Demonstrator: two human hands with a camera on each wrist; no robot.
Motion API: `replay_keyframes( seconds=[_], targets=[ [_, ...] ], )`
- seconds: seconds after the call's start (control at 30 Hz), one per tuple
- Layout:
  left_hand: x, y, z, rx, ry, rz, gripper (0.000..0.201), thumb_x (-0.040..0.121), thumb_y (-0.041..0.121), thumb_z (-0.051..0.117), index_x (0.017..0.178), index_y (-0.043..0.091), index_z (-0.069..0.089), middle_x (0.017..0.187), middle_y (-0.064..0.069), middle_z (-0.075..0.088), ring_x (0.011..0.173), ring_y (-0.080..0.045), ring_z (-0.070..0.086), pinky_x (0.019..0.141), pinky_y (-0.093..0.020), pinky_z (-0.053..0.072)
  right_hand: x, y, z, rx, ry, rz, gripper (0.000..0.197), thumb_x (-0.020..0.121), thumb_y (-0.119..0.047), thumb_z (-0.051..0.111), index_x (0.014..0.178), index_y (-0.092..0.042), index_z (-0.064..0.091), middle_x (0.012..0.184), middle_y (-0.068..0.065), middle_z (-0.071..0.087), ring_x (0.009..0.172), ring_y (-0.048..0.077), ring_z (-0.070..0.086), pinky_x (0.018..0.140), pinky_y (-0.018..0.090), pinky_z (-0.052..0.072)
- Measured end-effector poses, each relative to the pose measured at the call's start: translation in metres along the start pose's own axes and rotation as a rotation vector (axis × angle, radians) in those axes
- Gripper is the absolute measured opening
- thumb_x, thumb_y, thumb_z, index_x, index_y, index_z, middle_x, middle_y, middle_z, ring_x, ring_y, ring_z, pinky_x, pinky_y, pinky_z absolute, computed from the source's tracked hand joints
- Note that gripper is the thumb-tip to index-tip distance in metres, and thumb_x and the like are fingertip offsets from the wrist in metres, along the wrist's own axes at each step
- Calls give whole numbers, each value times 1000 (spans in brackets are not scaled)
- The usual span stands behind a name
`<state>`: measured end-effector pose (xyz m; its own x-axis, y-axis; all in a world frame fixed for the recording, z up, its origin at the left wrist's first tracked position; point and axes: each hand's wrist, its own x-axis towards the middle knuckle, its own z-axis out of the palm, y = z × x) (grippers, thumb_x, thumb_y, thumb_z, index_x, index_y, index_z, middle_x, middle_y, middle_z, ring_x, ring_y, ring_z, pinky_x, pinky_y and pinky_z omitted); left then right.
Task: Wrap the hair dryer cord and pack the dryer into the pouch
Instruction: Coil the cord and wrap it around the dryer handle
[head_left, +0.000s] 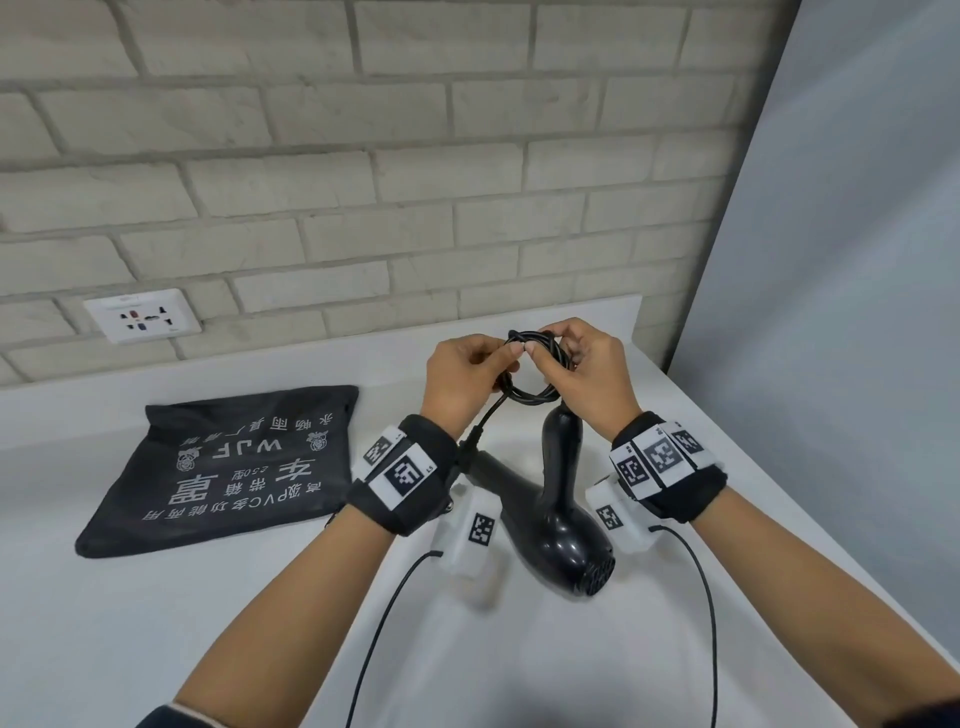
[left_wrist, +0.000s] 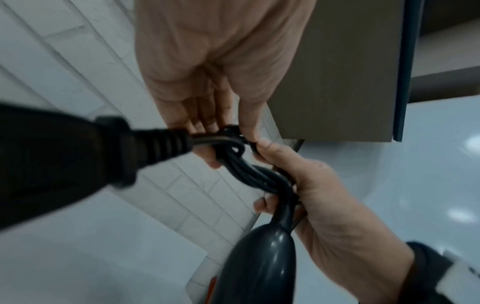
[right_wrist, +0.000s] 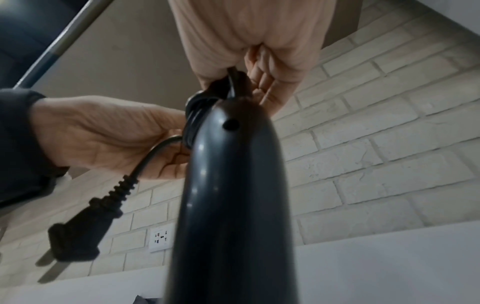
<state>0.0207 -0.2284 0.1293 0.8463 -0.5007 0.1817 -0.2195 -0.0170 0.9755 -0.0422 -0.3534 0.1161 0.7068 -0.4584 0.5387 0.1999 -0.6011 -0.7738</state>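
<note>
Fingers of both my hands are curled onto the coiled cord: my left hand pinches the left side of the loops between thumb and fingers, and my right hand pinches the right side, thumbs nearly meeting at the top. The coil hangs in the air just above the end of the dryer's handle. From the left wrist view I see several strands bundled together, one seemingly crossing round the others, though I cannot tell whether it is tied off. The plug dangles free on a short tail below my left hand.

The hair dryer lies on the white counter beneath my wrists, its handle pointing up and away towards the coil, its grille end nearest me.

I judge the wrapping nearly finished: most of the cord is gathered, only the plug end is loose. Packing has not begun. The black pouch lies flat on the counter well to the left, apart from the dryer, apparently unopened. A wall socket sits on the brick wall beyond it.
</note>
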Motion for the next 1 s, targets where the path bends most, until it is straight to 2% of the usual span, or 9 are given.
replay_keyframes(
  seconds=[0.07,0.13,0.2,0.37,0.47,0.57,0.63,0.87,1.0],
  targets=[
    [2,0,-2,-76,-50,-73,12,86,18,62,83,7,67,73,-8,67,66,-17,62,72,-28,55,0,1,-3,48,-14,28,10,82,-17,67,88,-15,60,68,19,64,58,32,60,57,39,52],
    [2,-2,-6,-209,-133,-192,10,88,18,59,84,11,66,72,-2,70,62,-9,65,68,-21,54,-1,3,-5,101,-40,57,9,83,-14,66,89,-12,60,68,3,64,52,6,58,54,23,51],
    [0,-4,-8,-339,-204,-291,10,89,20,56,87,15,65,71,5,72,65,-5,67,67,-18,50,-2,4,-5,150,-63,74,8,84,-12,65,91,-10,61,68,-4,61,47,1,55,51,13,46],
    [-2,-3,-10,-397,-208,-278,13,91,18,53,86,11,63,65,5,71,62,-5,67,64,-15,52,-2,1,-5,253,-142,145,12,79,-16,69,88,-15,61,64,2,58,46,3,53,48,16,47],
    [0,0,-10,-338,-169,-209,10,89,14,56,83,9,63,68,0,70,59,-7,66,66,-17,54,-10,1,-7,167,-257,202,45,64,-26,82,101,-24,57,70,-5,55,61,8,54,61,22,48],
    [0,3,-8,-309,-157,-171,8,89,11,56,84,8,62,77,-6,67,58,-7,66,65,-15,55,-17,-2,-9,42,-333,192,84,54,-29,88,124,-25,42,93,-16,51,78,7,52,75,21,46],
    [0,5,-7,-291,-167,-153,8,89,11,56,83,9,62,78,-7,66,57,-6,66,64,-14,54,-19,-6,-11,-7,-359,177,96,52,-29,88,131,-24,34,104,-15,50,82,11,55,76,22,49],
    [-2,18,-6,-206,-178,-47,4,86,7,59,83,8,60,75,-9,65,53,-4,64,58,-13,52,-25,-14,-8,-49,-298,182,101,49,-35,89,130,-26,29,93,-15,54,69,7,54,64,15,44],
    [-4,21,-5,-189,-173,-31,3,86,8,60,84,10,60,75,-8,65,54,-3,64,58,-13,52,-25,-11,-3,-70,-227,174,97,50,-31,89,128,-22,33,83,-7,58,62,11,55,64,20,47]
  ],
)
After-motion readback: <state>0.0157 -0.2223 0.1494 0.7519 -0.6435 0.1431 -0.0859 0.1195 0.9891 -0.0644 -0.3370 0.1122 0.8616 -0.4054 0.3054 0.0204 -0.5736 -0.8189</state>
